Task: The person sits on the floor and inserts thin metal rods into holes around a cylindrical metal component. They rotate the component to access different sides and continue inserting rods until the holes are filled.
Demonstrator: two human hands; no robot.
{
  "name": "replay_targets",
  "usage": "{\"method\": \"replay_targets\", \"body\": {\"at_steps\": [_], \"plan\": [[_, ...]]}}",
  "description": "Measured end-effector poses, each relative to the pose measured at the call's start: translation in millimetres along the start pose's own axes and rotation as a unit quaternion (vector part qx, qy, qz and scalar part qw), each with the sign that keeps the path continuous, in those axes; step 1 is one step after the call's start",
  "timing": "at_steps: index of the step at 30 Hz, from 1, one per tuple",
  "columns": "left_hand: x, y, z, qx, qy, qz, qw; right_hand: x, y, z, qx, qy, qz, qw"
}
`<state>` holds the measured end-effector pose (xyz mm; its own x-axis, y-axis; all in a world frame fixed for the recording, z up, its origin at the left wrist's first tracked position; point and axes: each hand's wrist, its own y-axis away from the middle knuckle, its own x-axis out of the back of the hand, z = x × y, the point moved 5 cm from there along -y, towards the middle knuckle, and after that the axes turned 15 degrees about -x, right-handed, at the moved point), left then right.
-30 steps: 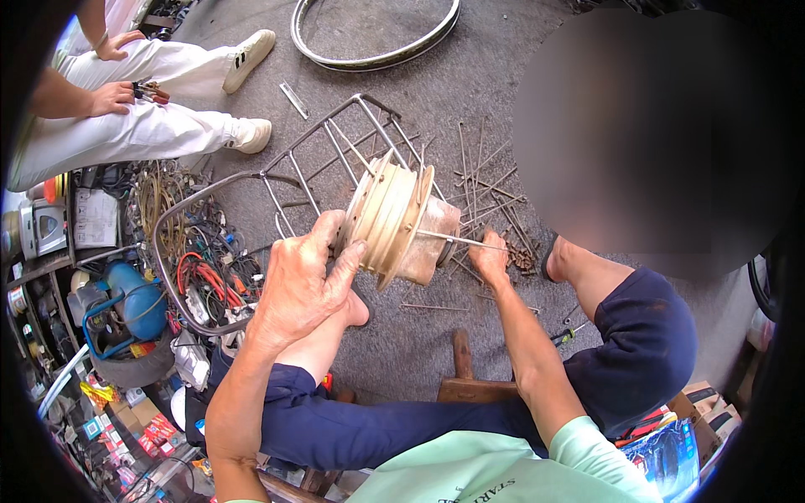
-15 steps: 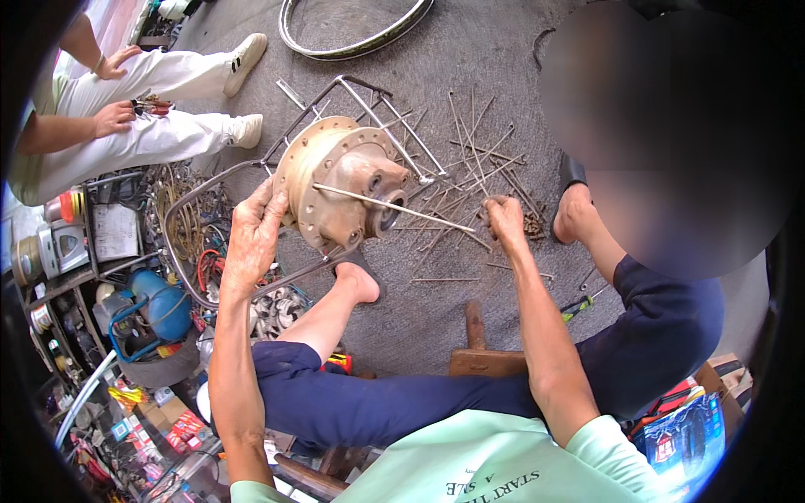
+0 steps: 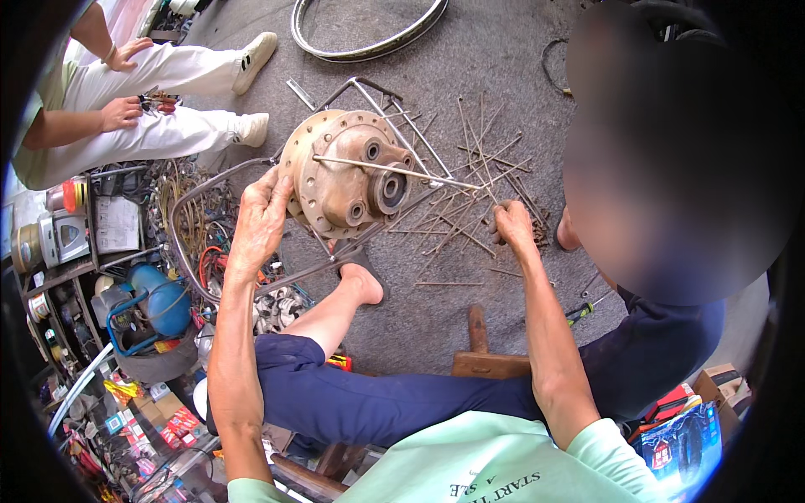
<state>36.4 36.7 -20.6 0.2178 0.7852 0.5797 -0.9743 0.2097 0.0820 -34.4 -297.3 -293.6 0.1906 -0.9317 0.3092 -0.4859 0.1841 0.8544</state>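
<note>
Your left hand [image 3: 262,220] grips the rim of the metal hub [image 3: 345,172], and your right hand [image 3: 513,228] pinches a long spoke [image 3: 394,170] lying sideways across it.

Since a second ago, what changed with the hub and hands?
The wheel hub was turned from edge-on to bearing side up. The right hand moved right, drawing a spoke across it. The left hand still grips the flange; loose spokes stay on the floor.
</note>
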Motion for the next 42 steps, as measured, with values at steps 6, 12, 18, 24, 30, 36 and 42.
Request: {"method": "replay_targets", "body": {"at_steps": [6, 12, 18, 24, 30, 36, 42], "plan": [[-11, -9, 21, -0.060, -0.140, 0.018, 0.988, 21, 30, -35, 0.017, 0.133, -0.018, 0.991], [-36, -17, 54, -0.096, -0.267, 0.013, 0.959, 45, 58, -47, 0.101, 0.191, 0.080, 0.973], [-50, 5, 63, -0.113, -0.206, 0.016, 0.972, 77, 101, -58, 0.204, 0.273, 0.249, 0.906], [-63, 13, 59, -0.177, -0.267, 0.014, 0.947, 95, 144, -87, 0.248, 0.236, 0.285, 0.895], [-68, 16, 53, -0.191, -0.282, 0.024, 0.940, 99, 195, -122, 0.347, 0.182, 0.239, 0.889], [-81, 29, 54, -0.112, -0.436, -0.082, 0.889, 84, 255, -186, 0.374, 0.404, 0.203, 0.810], [-68, 45, 53, -0.134, -0.421, -0.106, 0.891, 69, 252, -232, 0.373, 0.470, 0.130, 0.790]]}}
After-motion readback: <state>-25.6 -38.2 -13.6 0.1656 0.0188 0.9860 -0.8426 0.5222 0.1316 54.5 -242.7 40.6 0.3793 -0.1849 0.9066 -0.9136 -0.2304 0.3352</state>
